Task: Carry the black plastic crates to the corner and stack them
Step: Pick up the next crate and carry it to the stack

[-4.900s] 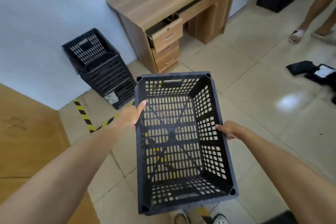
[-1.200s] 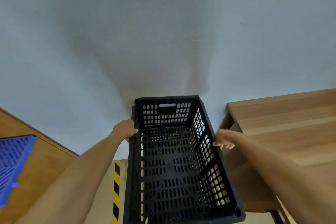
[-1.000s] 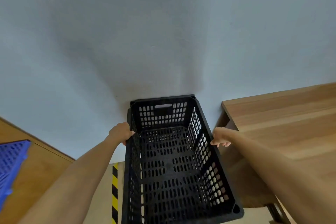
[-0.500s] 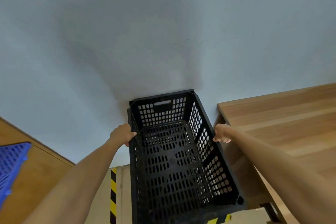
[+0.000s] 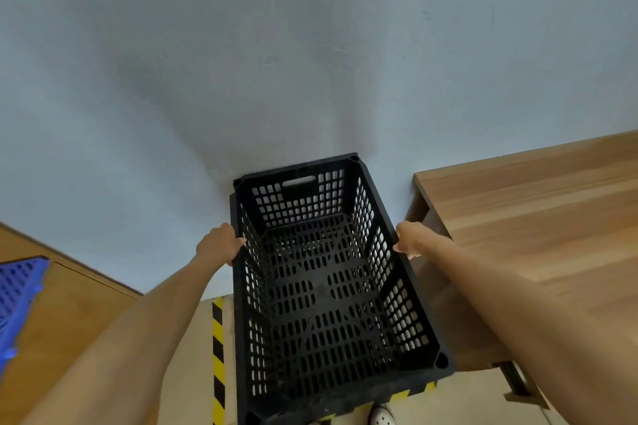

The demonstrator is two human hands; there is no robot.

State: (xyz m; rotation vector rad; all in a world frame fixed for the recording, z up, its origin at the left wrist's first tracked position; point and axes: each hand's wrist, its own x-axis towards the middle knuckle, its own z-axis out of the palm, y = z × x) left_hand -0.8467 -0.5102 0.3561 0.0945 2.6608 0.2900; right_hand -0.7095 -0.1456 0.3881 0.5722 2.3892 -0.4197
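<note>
A black perforated plastic crate is in the middle of the head view, its far end against the pale wall, in the gap between a wooden panel and a desk. My left hand grips the crate's left long rim. My right hand grips the right long rim, fingers curled over the outer side. The crate is empty inside. Whatever lies under it is hidden by its floor and walls.
A wooden desk stands close on the right, with an open drawer jutting out low. A wooden panel bearing a blue perforated piece is on the left. Yellow-black floor tape runs beside the crate. A shoe shows below.
The crate has sunk lower and shifted toward the wall, both hands still on its rims. Floor tape now shows under its near edge.
</note>
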